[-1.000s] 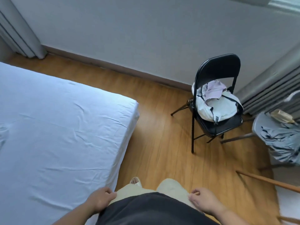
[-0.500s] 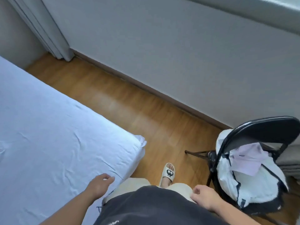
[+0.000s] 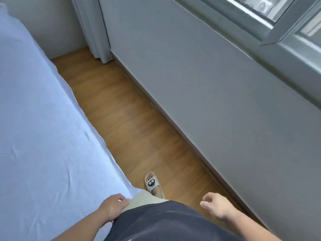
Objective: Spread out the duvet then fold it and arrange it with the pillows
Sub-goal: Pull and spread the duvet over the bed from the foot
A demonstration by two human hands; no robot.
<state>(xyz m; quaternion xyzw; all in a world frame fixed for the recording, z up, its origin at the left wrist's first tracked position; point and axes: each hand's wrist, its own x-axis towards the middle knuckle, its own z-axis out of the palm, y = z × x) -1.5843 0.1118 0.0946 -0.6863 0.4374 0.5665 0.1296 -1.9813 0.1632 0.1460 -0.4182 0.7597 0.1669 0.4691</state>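
- Pale cloth (image 3: pixel 43 136) covers bed at L of view, lying flat w/ light creases; cannot tell if it is duvet or sheet
- Far end of cloth, top L corner, rises in a soft hump; too cut off to tell what it is
- Near corner of cloth hangs over bed edge, just beside left hand (image 3: pixel 113 205)
- Left hand: fingers loosely curled, nothing held; tips close to cloth corner and shorts (image 3: pixel 139 200), contact w/ either cannot be told
- Right hand (image 3: pixel 218 206): out over floor (image 3: pixel 130 119), fingers loosely curled and apart, nothing held
- Person stands at bed corner; dark shirt (image 3: pixel 165 221) at bottom centre, beige shorts below it
- One foot in pale slipper (image 3: pixel 152 184) w/ black cartoon face, on floor near bed corner
- Wood floor runs as a strip betw. bed and grey wall (image 3: pixel 208 101)
- Curtain (image 3: pixel 93 26) hangs in far corner, hem reaching floor
- Window frame (image 3: pixel 271 30) at top R, above wall
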